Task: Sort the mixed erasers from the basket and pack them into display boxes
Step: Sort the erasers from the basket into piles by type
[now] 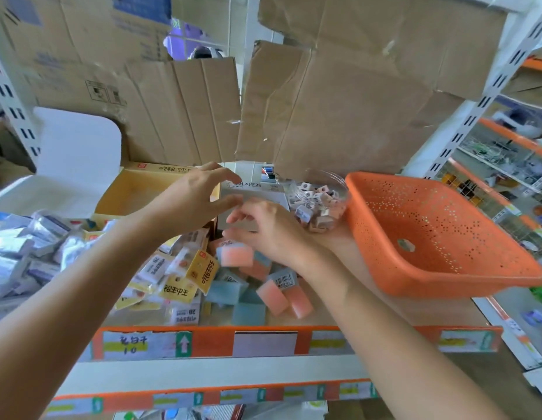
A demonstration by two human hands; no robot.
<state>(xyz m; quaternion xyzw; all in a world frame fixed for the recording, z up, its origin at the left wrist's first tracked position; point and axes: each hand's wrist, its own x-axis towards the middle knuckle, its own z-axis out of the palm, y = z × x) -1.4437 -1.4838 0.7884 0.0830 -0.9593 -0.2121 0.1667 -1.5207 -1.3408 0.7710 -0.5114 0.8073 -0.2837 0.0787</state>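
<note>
Loose pink erasers [271, 294] and blue-grey erasers [225, 292] lie heaped on the shelf, beside yellow-carded eraser packs [184, 277]. My right hand [265, 233] hovers over the heap, its fingertips pinching a blurred pink eraser [235, 256]. My left hand [192, 200] is spread open, thumb and forefinger at the left edge of a grey display box [257, 194] with Korean print. An open yellow display box [133, 189] stands behind my left wrist. The orange perforated basket [430, 237] sits tilted at the right, with nothing in it.
A clear tub of small sharpeners [319, 201] stands between the grey box and the basket. White-and-blue wrapped packs [24, 250] pile up at the left. Flattened cardboard [339, 110] walls the back. The shelf's orange front lip [209, 341] runs along the near edge.
</note>
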